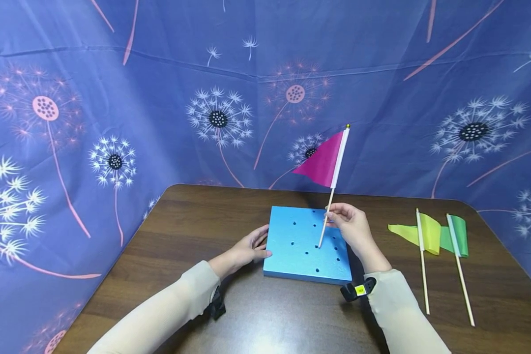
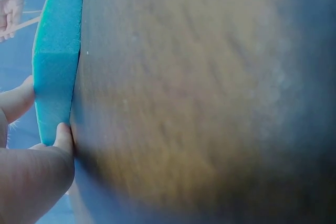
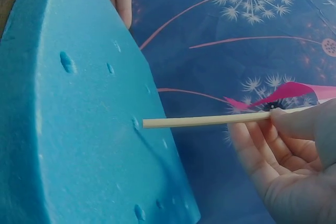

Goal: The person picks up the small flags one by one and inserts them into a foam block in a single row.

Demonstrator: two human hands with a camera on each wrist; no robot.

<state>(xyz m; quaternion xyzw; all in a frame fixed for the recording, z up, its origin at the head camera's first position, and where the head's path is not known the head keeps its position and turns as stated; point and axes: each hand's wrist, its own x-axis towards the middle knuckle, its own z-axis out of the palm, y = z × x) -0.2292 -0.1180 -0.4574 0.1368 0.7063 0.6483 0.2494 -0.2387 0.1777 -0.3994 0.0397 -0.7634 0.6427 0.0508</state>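
Note:
A blue board point(image 1: 283, 263) with several small holes in its top lies on the table. My left hand point(image 1: 248, 248) rests against the board's left edge, thumb nearer me and fingers farther back along the side. My right hand point(image 1: 350, 227) pinches the thin wooden stick of a magenta triangular flag point(image 1: 322, 161) between thumb and fingers. The flag leans slightly right, its cloth up and pointing left. In the right wrist view the stick's bare lower end point(image 3: 152, 123) is visible beside a hole point(image 3: 135, 123), outside it.
To the right, a yellow flag point(image 1: 431, 235) and a green flag point(image 1: 460, 237) lie on the brown wooden table point(image 1: 212, 211), their cloths close together. A blue cloth with dandelion prints point(image 1: 159, 98) hangs behind the table.

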